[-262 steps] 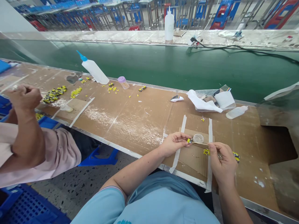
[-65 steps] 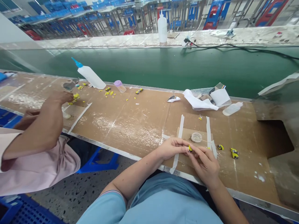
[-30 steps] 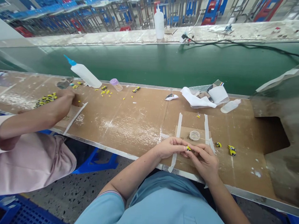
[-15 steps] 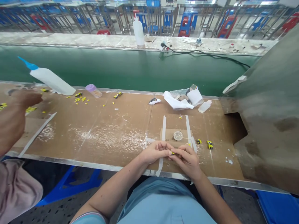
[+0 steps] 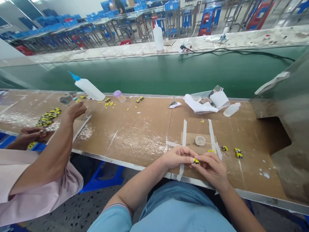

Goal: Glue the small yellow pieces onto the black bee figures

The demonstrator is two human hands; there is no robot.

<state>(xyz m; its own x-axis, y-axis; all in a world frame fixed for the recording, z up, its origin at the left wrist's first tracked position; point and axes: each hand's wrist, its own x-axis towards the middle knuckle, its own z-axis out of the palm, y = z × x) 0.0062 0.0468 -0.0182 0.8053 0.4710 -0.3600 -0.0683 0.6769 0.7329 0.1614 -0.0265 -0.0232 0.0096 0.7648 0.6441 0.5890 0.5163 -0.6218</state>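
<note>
My left hand [image 5: 180, 157] and my right hand [image 5: 212, 167] meet above the edge of the bench, their fingertips pinching a tiny yellow-and-black piece [image 5: 196, 161] between them. Just beyond my fingers, a small clear dish [image 5: 200, 140] sits on a taped cardboard sheet [image 5: 190, 139]. A thin stick [image 5: 207, 143] seems to lie beside the dish. Two loose yellow-and-black pieces [image 5: 224, 148] [image 5: 238, 153] rest to the right of my right hand.
On my left, a co-worker's hand [image 5: 74, 112] reaches over the bench near a heap of similar pieces [image 5: 48, 117]. A glue bottle [image 5: 88, 89], purple-lidded jar [image 5: 119, 96], and white paper [image 5: 196, 106] stand along the bench's far side, before a green conveyor belt [image 5: 154, 75].
My hands still pinch the piece together. The view swung left and back. The co-worker's hand has moved over the bench, and their other hand has come into view.
</note>
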